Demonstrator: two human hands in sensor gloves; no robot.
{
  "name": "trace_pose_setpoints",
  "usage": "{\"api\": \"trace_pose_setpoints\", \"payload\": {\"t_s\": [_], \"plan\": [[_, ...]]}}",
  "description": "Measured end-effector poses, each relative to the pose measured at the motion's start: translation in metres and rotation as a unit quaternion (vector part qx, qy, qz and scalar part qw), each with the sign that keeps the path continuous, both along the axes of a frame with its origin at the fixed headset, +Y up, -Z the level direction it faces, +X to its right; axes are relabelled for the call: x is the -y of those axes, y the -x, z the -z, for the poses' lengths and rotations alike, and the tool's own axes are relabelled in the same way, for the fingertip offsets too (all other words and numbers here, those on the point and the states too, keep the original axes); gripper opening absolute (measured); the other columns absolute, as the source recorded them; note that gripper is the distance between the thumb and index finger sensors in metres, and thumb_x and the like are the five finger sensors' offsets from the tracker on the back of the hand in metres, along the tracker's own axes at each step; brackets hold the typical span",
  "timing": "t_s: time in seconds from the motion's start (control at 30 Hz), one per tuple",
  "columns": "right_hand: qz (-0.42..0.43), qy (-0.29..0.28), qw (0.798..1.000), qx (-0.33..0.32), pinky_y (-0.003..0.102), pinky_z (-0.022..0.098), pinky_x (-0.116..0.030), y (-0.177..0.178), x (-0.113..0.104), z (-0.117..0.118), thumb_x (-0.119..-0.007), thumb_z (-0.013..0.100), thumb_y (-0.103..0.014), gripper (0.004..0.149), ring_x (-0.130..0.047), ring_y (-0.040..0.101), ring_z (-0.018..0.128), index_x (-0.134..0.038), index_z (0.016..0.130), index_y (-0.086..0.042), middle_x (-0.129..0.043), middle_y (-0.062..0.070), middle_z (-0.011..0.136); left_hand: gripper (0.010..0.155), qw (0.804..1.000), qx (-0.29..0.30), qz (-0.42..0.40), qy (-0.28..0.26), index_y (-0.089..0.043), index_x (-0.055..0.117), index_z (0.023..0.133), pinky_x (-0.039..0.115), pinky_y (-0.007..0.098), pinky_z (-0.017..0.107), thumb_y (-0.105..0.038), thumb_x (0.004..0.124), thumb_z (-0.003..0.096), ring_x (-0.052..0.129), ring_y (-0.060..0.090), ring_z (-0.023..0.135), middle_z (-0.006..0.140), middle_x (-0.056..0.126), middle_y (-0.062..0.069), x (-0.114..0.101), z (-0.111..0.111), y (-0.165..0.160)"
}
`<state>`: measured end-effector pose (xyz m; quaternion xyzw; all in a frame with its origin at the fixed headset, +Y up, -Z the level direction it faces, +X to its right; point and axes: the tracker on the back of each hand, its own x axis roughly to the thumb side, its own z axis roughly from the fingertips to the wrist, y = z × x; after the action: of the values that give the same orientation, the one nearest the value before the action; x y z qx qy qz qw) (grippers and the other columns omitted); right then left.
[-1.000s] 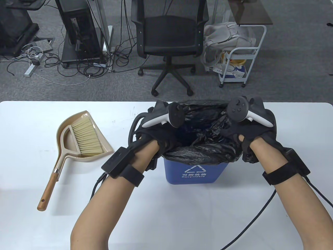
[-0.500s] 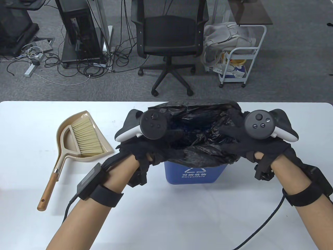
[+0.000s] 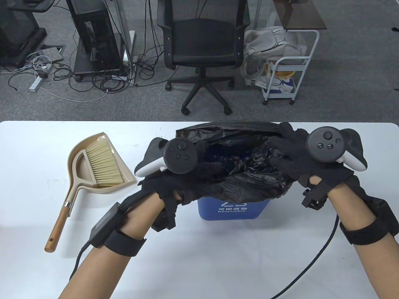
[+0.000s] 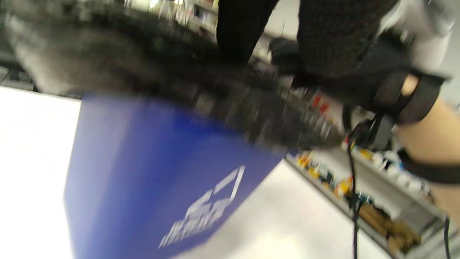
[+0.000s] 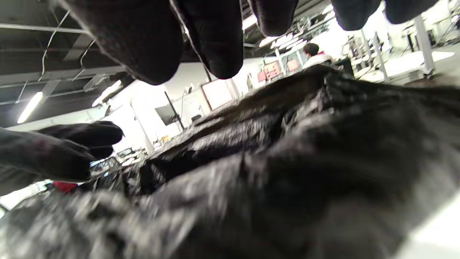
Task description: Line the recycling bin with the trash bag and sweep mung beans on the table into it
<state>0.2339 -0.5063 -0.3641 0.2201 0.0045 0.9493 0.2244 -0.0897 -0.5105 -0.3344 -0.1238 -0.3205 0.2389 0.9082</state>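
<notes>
The blue recycling bin [image 3: 232,210] stands mid-table, also visible in the left wrist view [image 4: 143,172]. A black trash bag [image 3: 249,180] sits in its mouth, and its crumpled edge hangs over the near rim. My left hand [image 3: 212,166] is at the bin's left side, fingers reaching into the bag's mouth and holding its edge. My right hand [image 3: 279,152] hovers at the right side with its fingers spread. In the right wrist view those fingers [image 5: 215,43] hang free above the bag [image 5: 287,172].
A beige dustpan [image 3: 78,168] lies at the left of the table, with a brush [image 3: 103,165] resting in it, wooden handle toward me. A cable [image 3: 318,252] trails from my right wrist across the table. An office chair [image 3: 202,40] and a white cart [image 3: 290,78] stand beyond the far edge.
Both hands came up out of the bag and spread apart, pulling its edge outward over the rim. The right hand then moved further right and opened its fingers.
</notes>
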Motion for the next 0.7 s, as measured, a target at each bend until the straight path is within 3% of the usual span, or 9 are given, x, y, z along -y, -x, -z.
{"api": "trace_pose_setpoints", "payload": {"t_s": [0.07,0.17,0.3,0.5,0.7], "plan": [[-0.027,0.03,0.999,0.009,0.082,0.06,-0.046,0.003,0.007,0.014,-0.078,0.052,-0.043,0.072,-0.039,0.077,0.095,-0.063,0.113,-0.008,-0.031,0.032,0.118,0.074,0.998,-0.036,-0.034,-0.042,-0.014,0.074,0.112,0.04,0.084,0.07,-0.051,0.085,0.0492,0.021,0.078,0.1,0.125,0.031,0.032,-0.012,0.006,0.002],[-0.066,0.113,0.991,0.02,0.082,0.062,-0.042,0.007,0.028,0.034,-0.078,0.051,-0.047,0.088,-0.029,0.078,0.095,-0.036,0.119,-0.007,-0.009,0.037,0.114,0.09,0.996,-0.062,0.038,-0.049,-0.016,0.055,0.12,0.038,0.084,0.071,-0.055,0.088,0.0466,0.015,0.078,0.101,0.124,0.017,0.033,-0.008,0.022,-0.003],[-0.096,0.169,0.98,0.035,0.082,0.062,-0.04,0.009,0.05,0.053,-0.079,0.05,-0.049,0.101,-0.022,0.079,0.094,-0.016,0.116,-0.007,0.003,0.04,0.109,0.104,0.99,-0.063,0.12,0.026,-0.013,0.036,0.123,0.035,0.084,0.071,-0.058,0.089,0.0452,0.009,0.078,0.099,0.121,0.006,0.034,0.022,0.047,-0.013],[-0.099,0.163,0.981,0.037,0.082,0.062,-0.041,0.012,0.054,0.057,-0.081,0.05,-0.047,0.101,-0.026,0.078,0.095,-0.015,0.116,-0.008,0.0,0.041,0.109,0.104,0.985,-0.061,0.155,0.035,-0.014,0.034,0.122,0.035,0.084,0.071,-0.055,0.091,0.045,0.008,0.078,0.098,0.119,0.001,0.033,0.047,0.056,-0.021],[-0.051,0.113,0.992,0.025,0.082,0.062,-0.04,0.006,0.031,0.044,-0.079,0.05,-0.049,0.099,-0.024,0.079,0.093,-0.018,0.116,-0.007,-0.002,0.041,0.11,0.1,0.994,-0.064,0.086,0.005,-0.014,0.039,0.122,0.036,0.083,0.071,-0.055,0.089,0.0453,0.01,0.077,0.099,0.121,0.007,0.034,0.027,0.049,-0.006]]}}
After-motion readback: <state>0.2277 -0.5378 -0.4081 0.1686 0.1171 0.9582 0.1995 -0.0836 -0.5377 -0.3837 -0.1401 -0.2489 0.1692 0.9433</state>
